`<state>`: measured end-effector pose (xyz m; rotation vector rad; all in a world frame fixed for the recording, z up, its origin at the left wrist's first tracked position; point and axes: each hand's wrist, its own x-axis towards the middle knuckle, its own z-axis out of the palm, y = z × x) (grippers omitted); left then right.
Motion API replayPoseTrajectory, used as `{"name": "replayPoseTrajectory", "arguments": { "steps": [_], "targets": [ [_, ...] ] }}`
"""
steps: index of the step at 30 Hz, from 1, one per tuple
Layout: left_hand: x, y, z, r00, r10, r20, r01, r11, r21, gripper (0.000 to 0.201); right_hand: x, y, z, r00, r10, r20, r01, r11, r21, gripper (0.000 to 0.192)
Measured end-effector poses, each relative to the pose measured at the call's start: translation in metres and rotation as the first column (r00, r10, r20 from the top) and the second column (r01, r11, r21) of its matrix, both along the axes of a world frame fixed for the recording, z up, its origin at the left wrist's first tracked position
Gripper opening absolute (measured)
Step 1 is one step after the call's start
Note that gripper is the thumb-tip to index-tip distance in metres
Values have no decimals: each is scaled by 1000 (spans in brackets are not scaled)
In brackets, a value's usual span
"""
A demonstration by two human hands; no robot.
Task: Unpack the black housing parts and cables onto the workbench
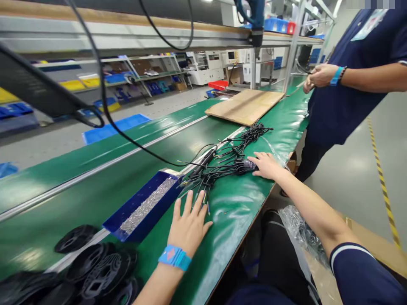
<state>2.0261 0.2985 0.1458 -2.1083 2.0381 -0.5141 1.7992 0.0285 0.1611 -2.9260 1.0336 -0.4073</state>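
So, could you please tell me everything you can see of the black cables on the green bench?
The black cables look thin, flexible and rubbery, lying loosely bunched on the green bench. The right hand appears to touch the nearer bunch's shiny, wrapped-looking end. Other ends fan out, some showing coloured wires, near the left hand and blue bin; a tangled clump lies toward the wooden board.

the cables [229, 168] are being sheathed in smooth, rubbery-looking plastic; the desk [219, 233] is being covered by glossy, rippled sheeting [237, 203].
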Motion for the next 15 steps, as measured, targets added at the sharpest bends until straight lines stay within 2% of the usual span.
{"name": "replayPoseTrajectory", "arguments": {
  "steps": [1,3,5,6,7,9,10,11,13,15],
  "targets": [
    [-8,-1,-3,1000,-27,-15,27,1000,7,42,-13,4,-8,999,-10,39,11,1000,-5,69],
    [-26,-3,-12,991,-117,-68,118,993,7,46,-53,21,-32,969,-58,242,63,998,-14,51],
    [-44,-3,-22,958,-250,-141,252,968,-4,47,-111,49,-73,852,-239,465,230,970,76,35],
    [-52,-3,-27,932,-316,-179,320,947,-5,50,-144,68,-99,764,-383,520,343,923,176,33],
    [-60,-4,-32,902,-376,-213,384,923,-3,52,-178,90,-129,673,-538,508,445,843,303,33],
    [-73,-9,-42,845,-459,-275,479,878,9,58,-241,143,-191,503,-801,325,587,592,552,36],
    [-79,-13,-47,821,-483,-304,510,860,10,61,-267,172,-221,443,-867,227,627,481,613,35],
    [-85,-19,-52,798,-502,-335,535,845,7,62,-289,201,-248,387,-912,135,656,375,654,34],
    [-98,-34,-59,756,-523,-393,565,825,-12,61,-316,249,-294,294,-956,-6,695,209,689,32],
    [-112,-50,-63,734,-529,-426,569,821,-38,57,-327,275,-327,197,-973,-117,713,61,698,34]
  ]
}}
